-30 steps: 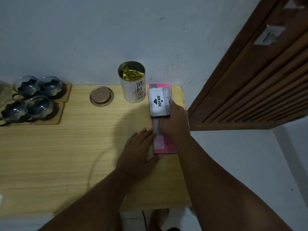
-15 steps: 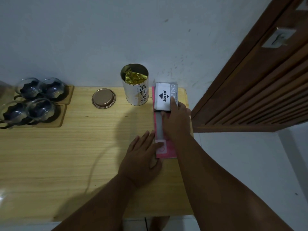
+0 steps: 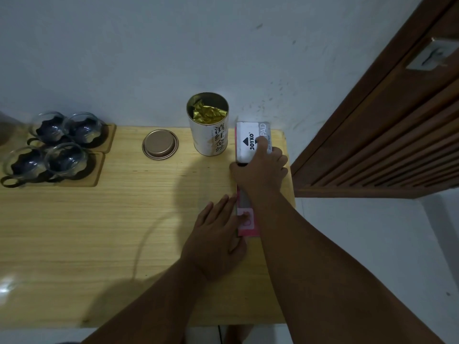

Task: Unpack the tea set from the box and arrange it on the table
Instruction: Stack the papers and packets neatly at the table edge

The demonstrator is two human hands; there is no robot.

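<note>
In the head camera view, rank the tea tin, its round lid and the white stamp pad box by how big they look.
1. tea tin
2. white stamp pad box, partly under the right hand
3. round lid, close to the box, so that order is unsure

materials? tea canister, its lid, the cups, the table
Tea canister: looks like metal tin, glossy white print, gold foil bag inside. Lid: metal, matte bronze tone, rolled rim. Cups: clear glass, see-through with highlights; dark holders, material unclear. Table: light wood or veneer, visible grain, slight sheen.

A home room: wooden table (image 3: 99,232), painted wall (image 3: 124,58), slatted wooden door (image 3: 397,145).
</note>
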